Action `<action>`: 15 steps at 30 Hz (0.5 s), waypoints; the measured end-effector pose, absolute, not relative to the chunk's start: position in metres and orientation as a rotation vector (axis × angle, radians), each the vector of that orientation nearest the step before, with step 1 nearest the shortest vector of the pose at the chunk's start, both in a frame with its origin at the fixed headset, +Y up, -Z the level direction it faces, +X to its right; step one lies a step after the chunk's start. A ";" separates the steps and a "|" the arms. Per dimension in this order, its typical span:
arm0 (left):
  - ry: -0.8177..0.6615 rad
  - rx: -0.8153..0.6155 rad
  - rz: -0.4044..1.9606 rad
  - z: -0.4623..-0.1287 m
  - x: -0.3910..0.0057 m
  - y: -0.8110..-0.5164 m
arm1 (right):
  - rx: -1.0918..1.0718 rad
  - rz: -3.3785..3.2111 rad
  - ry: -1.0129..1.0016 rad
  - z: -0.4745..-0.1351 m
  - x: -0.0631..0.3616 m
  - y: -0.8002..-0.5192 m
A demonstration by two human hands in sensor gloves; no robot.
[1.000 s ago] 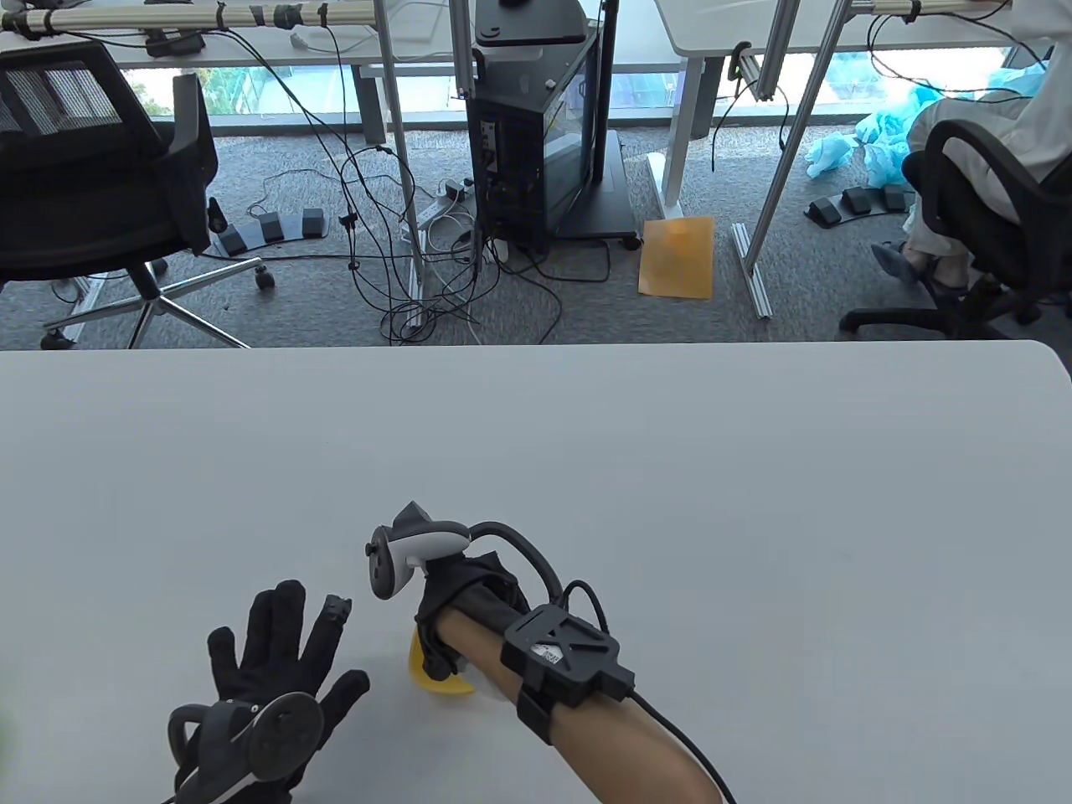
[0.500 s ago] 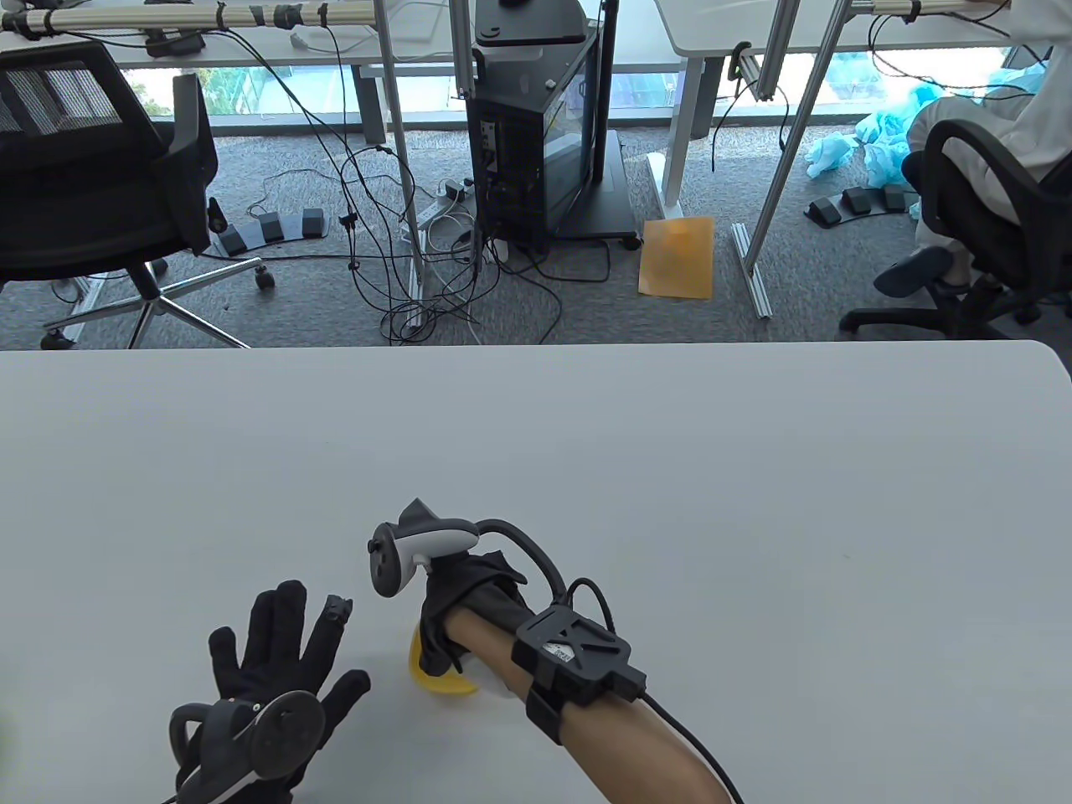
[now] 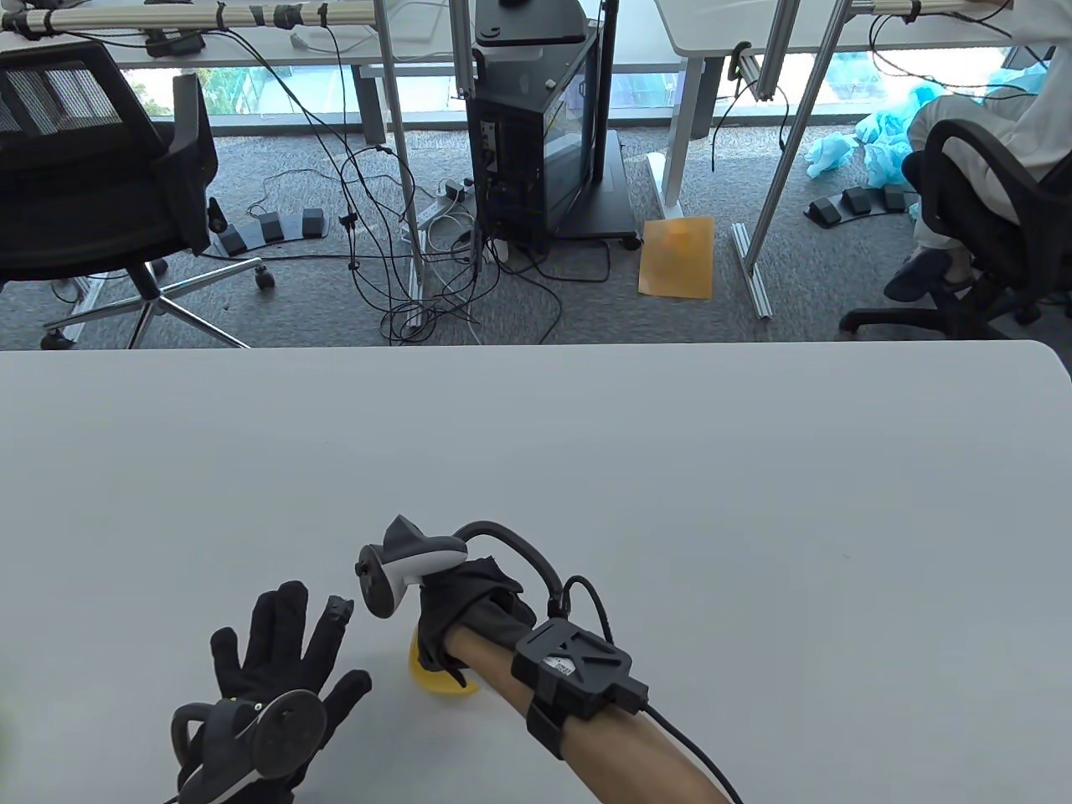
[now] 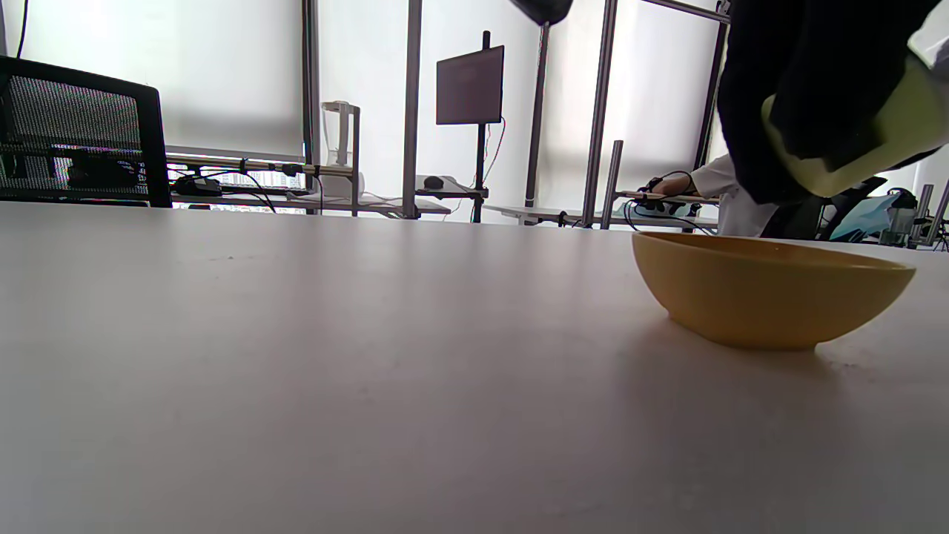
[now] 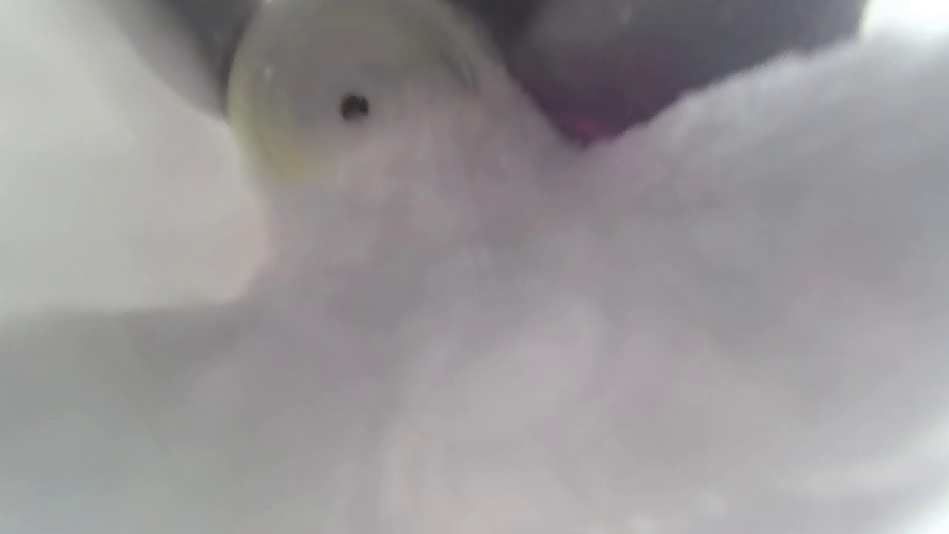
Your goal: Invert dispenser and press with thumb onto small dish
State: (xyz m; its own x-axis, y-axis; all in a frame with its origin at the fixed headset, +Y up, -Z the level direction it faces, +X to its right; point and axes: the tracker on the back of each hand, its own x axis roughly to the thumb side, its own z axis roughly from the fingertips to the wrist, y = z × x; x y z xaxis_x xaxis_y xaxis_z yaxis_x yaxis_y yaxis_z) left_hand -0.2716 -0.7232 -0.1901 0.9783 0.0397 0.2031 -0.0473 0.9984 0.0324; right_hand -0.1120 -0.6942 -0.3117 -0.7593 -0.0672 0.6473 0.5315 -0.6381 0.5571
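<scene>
A small yellow dish sits on the white table near the front, mostly covered by my right hand; it shows whole in the left wrist view. My right hand grips a pale yellow-green dispenser tilted above the dish. The right wrist view is blurred and shows a round pale end of the dispenser with a small dark hole. My left hand lies flat on the table with fingers spread, left of the dish, holding nothing.
The white table stretches far and right of the hands. Beyond its far edge are an office chair, floor cables and a black computer cart.
My right hand and its tracker have shifted slightly left and down over the dish. The left hand has not moved.
</scene>
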 end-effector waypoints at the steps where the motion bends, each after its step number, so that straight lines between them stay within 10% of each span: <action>1: -0.204 0.037 0.044 -0.190 -0.271 -0.723 | -0.859 -2.438 -1.058 -0.311 -0.112 -0.693; 15: -0.207 0.030 0.046 -0.190 -0.270 -0.724 | -0.943 -2.712 -0.942 -0.301 -0.078 -0.671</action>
